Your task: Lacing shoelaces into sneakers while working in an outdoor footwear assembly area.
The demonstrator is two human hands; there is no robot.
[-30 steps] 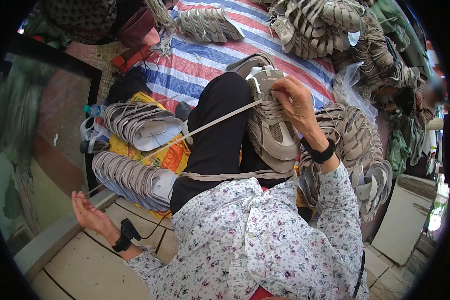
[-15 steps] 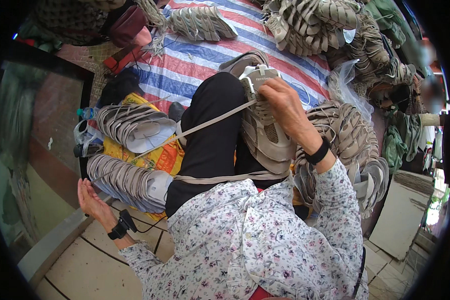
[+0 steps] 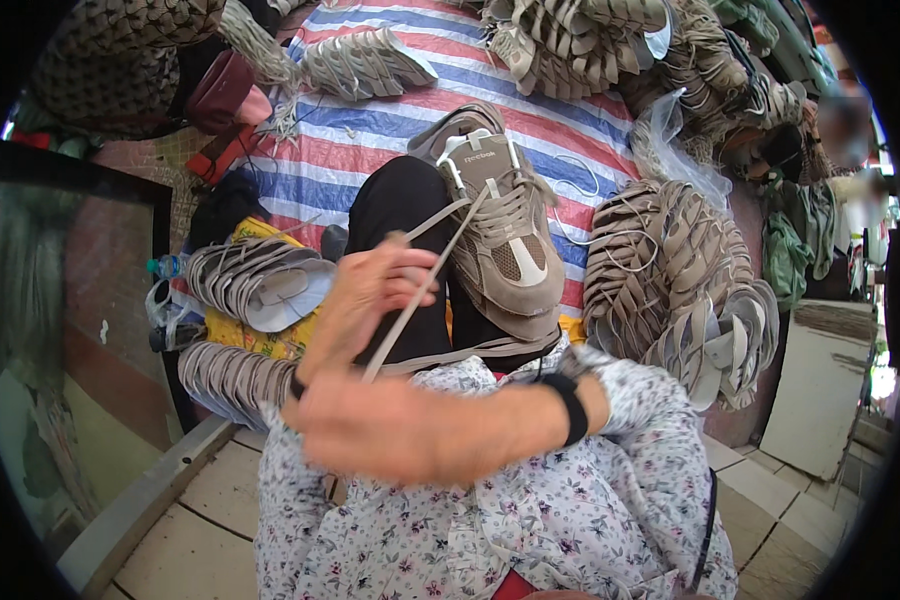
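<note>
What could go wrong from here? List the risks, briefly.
1. The lace runs taut from the shoe through the left hand; a hard pull might tug the shoe off the knee it rests on.
2. The right hand is blurred and crosses close under the lace, so it could snag it.

matt suede-and-mesh shoe (image 3: 505,240), woven lace (image 3: 425,290)
</note>
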